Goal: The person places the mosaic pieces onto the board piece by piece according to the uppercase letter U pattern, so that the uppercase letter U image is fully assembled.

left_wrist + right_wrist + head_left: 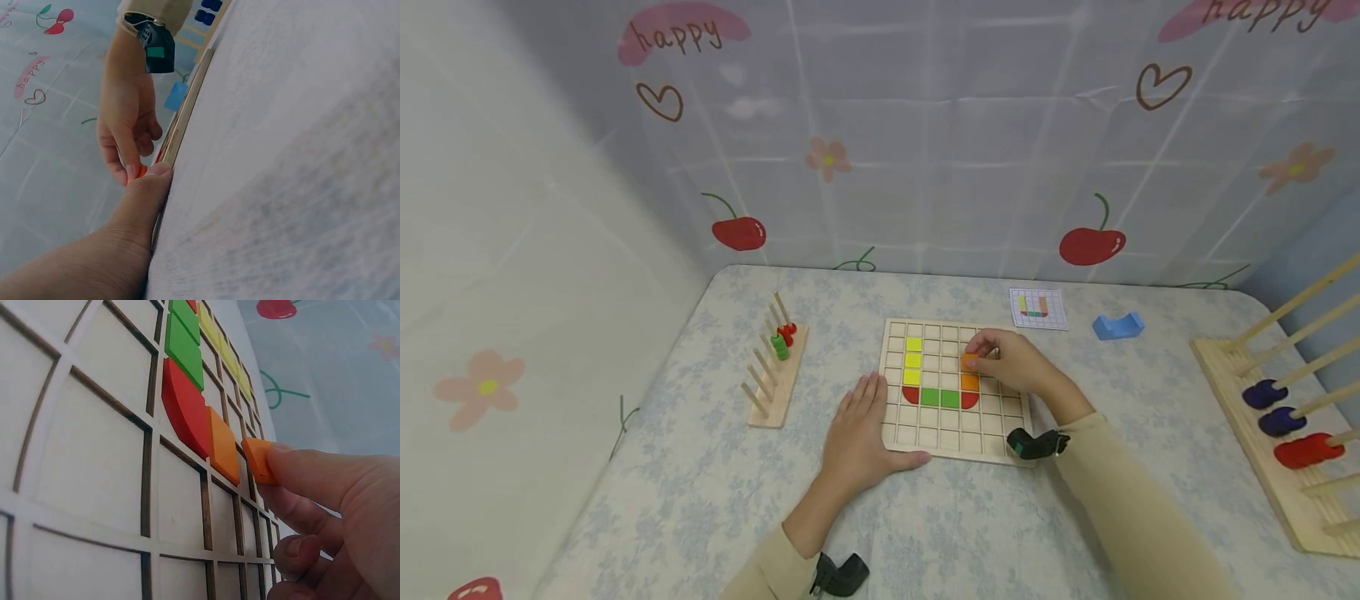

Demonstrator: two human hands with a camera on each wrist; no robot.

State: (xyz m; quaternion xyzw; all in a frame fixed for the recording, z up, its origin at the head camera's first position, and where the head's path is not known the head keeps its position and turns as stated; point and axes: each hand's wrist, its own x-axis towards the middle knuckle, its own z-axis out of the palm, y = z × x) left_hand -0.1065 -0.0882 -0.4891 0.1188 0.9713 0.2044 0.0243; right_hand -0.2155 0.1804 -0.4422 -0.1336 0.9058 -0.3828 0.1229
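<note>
A wooden grid board lies on the table. My right hand pinches an orange square tile between thumb and fingers, over the cell just beyond another orange tile that sits in the grid. My left hand rests at the board's left near corner, fingers straight along the left side and thumb at the near edge. Set in the cells are several yellow tiles in a column, two green tiles in a row, and a rounded red tile at each end of that row.
Behind the board lies a pattern card with a coloured U shape, beside a blue curved block. A small peg rack with green and red beads stands left. On the right is a larger peg rack with blue and red beads.
</note>
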